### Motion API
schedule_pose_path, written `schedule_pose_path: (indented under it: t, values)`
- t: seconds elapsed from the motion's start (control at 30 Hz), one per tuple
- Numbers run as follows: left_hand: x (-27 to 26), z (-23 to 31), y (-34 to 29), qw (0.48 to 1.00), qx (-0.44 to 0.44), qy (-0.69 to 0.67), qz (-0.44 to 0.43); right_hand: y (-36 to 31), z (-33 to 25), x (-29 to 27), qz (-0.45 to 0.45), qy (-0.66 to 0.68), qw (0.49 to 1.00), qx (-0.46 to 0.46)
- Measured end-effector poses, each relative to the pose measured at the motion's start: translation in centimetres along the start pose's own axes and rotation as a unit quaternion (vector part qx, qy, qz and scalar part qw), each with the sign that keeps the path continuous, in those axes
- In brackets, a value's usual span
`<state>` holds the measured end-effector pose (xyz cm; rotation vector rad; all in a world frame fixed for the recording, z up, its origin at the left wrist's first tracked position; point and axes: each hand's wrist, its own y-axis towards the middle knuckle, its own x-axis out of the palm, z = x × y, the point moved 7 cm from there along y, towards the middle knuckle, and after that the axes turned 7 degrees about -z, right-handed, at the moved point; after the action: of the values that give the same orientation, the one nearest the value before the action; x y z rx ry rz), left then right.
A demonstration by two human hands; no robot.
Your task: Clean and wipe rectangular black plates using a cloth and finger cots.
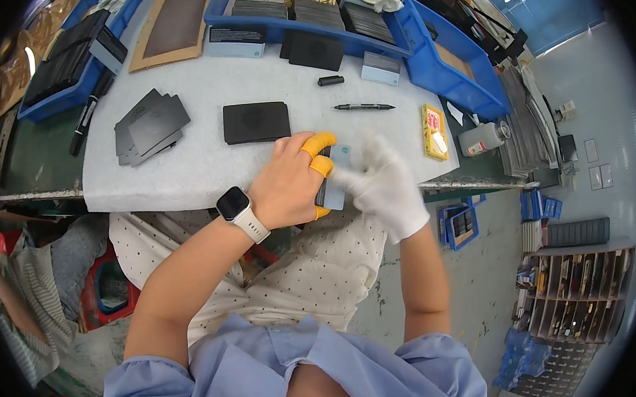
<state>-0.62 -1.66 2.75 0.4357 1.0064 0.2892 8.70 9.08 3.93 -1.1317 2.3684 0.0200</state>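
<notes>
My left hand [285, 178], with yellow finger cots on several fingertips and a watch on the wrist, grips a small flat piece [338, 177] over the near table edge. That piece has a dark part and a light-blue part; the fingers cover much of it. Close on its right is my right hand [390, 187] in a white glove, smeared by motion, so its fingers cannot be read. Just beyond my left hand lies a neat stack of black cards [256, 122]. Several dark grey cards [155, 126] are fanned out farther left.
A black pen [364, 107], its cap [330, 80] and a yellow box [435, 133] lie on the white table cover [199, 162]. Blue trays [456, 81] line the back. A grey bottle [483, 139] lies at right. Another person's striped sleeve [26, 311] shows at left.
</notes>
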Motion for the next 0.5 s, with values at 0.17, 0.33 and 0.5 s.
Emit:
schedule_pose_path:
  t: [0.17,0.33,0.5]
  values:
    - [0.3,0.2,-0.2,0.999,0.007,0.012,-0.030,1.9,1.0,-0.6,0.054,-0.018,0.998,0.026]
    - [0.2,0.3,0.1,1.000,0.013,0.010,-0.011,2.3,1.1,-0.1,0.065,-0.084,0.971,-0.216]
    - [0.2,0.2,-0.1,1.000,0.016,0.014,-0.010,1.9,0.8,-1.3,0.113,0.122,0.986,-0.011]
